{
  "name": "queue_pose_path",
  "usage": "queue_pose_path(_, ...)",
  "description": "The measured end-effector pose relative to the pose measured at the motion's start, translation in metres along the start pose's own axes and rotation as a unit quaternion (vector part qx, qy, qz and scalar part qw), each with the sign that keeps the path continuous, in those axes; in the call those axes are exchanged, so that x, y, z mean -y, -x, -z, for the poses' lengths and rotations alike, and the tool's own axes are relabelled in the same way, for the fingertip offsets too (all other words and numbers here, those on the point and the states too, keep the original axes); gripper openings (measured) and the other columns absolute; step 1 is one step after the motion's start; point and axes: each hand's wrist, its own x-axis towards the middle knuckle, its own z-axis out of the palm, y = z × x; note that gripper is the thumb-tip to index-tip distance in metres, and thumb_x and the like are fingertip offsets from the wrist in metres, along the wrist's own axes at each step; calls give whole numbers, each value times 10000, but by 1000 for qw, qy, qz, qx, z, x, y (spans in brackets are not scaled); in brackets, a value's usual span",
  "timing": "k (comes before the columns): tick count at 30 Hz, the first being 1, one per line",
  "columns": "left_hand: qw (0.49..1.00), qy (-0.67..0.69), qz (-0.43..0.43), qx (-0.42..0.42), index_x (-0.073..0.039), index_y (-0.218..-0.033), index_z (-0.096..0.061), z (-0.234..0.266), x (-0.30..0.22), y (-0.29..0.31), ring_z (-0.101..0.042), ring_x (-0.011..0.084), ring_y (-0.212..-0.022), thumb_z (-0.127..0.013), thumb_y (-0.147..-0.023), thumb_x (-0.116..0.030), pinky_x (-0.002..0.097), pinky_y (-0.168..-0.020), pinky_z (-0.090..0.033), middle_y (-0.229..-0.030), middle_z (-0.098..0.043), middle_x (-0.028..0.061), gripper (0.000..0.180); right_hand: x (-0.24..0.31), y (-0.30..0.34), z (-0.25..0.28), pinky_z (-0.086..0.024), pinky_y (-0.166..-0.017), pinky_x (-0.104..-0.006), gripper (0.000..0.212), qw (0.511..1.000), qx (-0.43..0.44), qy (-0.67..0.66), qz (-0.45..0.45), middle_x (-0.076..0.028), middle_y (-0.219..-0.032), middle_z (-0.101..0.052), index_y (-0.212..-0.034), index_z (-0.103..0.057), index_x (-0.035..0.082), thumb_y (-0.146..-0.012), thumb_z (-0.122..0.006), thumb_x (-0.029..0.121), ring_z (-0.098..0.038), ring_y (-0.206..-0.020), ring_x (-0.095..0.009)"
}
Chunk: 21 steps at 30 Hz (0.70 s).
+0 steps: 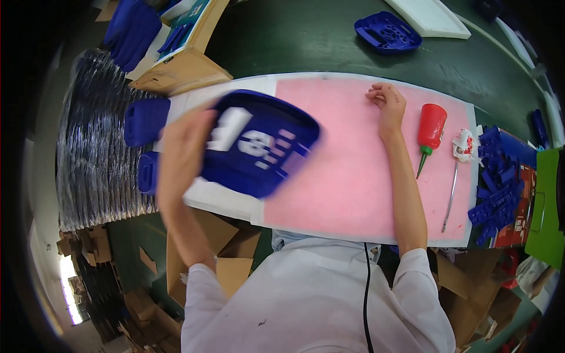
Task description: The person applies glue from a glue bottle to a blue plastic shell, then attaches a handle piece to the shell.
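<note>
Blue plastic panel, white-marked, blurred, gripped by left hand; right hand loosely curled, empty, on pink mat.

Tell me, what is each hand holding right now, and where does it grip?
The left hand holds a blue plastic panel by its left edge. The right hand holds nothing visible, resting loosely curled on the pink mat.

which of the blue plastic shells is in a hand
The blurred blue shell with white patches, held by the left hand; the others lie on the bench.
</note>
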Motion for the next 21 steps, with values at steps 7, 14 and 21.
queue_pose_path(7, 878, 205, -100, 422, 84, -946, -662, -167, -6, -71, -575, 96, -600, -562, -955, -203, 267, -565, -485, -681, -625, 51, 304, -5, -7, 6, -493, -901, -375, 341, 975, 19, -220, -4, -153, -941, -641, -1017, -591, -57, -946, -455, 247, -623, -941, -238)
queue_pose_path(14, 948, 133, -118, 263, 15, -983, -689, -207, 20, -92, -628, 135, -782, -597, -910, -176, 291, -746, -494, -890, -700, 90, 224, -8, -11, 6, -450, -993, -417, 329, 967, 19, -254, -11, -207, -1030, -638, -1017, -585, -56, -917, -444, 225, -614, -1020, -293)
queue_pose_path(21, 965, 114, -164, 172, -57, -1014, -681, -172, 54, -73, -538, 168, -791, -699, -714, -134, 287, -736, -446, -828, -597, 53, 311, 4, -10, -4, -515, -931, -468, 305, 965, 17, -263, -20, -224, -1028, -605, -1059, -524, -79, -901, -434, 167, -605, -1010, -324)
